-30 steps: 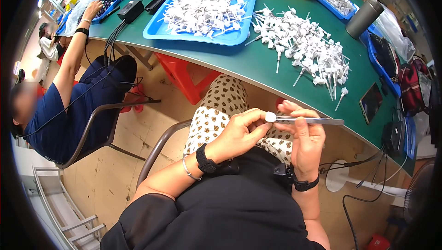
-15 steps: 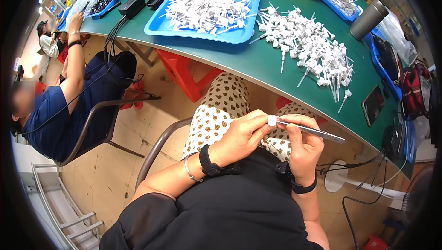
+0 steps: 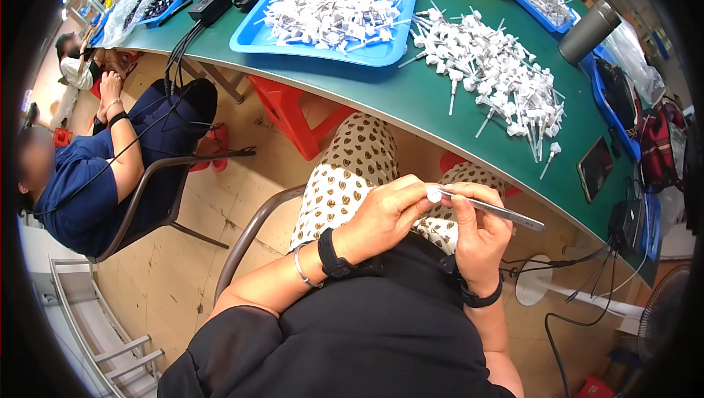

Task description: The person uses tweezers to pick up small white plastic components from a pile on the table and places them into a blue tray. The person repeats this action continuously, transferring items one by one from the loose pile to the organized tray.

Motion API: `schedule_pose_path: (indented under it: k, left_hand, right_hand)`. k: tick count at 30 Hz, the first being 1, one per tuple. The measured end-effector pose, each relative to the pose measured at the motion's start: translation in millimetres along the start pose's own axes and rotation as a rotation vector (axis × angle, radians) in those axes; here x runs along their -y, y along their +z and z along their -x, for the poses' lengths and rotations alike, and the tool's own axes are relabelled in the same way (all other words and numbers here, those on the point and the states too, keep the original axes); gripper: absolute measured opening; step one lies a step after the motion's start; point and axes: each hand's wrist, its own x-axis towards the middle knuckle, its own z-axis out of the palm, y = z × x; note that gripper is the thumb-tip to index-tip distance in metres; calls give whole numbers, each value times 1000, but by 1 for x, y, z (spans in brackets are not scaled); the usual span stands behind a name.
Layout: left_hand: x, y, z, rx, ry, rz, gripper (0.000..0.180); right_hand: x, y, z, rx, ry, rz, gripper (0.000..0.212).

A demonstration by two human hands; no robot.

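Over my lap, my left hand (image 3: 375, 223) pinches a small white plastic part with a round head (image 3: 434, 194). The rest of that part is hidden by my fingers. A pair of metal tweezers (image 3: 510, 213) lies in my right hand (image 3: 480, 244), gripped between thumb and fingers. Its narrow end points left and meets the round head; its broad end sticks out to the right. On the table beyond, a loose pile of white plastic parts with thin stems (image 3: 491, 75) is spread out. More such parts fill a blue tray (image 3: 246, 40) to its left.
The green table (image 3: 411, 97) has its front edge just past my knees. A grey bottle (image 3: 589, 30) and a phone (image 3: 595, 168) are on its right side. A black power box (image 3: 210, 6) with cables is at left. A seated person (image 3: 81, 185) in dark blue works on my left.
The tweezers and my right hand have shifted slightly left, and the round head has turned a little. The person at left has drawn a hand back from the table's tray.
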Motion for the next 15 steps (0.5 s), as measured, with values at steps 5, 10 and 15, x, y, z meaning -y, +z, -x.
schedule_pose_path:
  k: [5, 10, 15]
  left_hand:
    - [1, 0, 1, -16, 16, -33, 17]
    - [4, 0, 2, -16, 36, -56, 15]
    - [4, -1, 2, -18, 47, -63, 14]
  right_hand:
    - [-3, 1, 1, -12, -48, 86, 8]
    - [-4, 1, 2, -8, -59, 101, 8]
    - [-2, 2, 1, -12, -50, 96, 8]
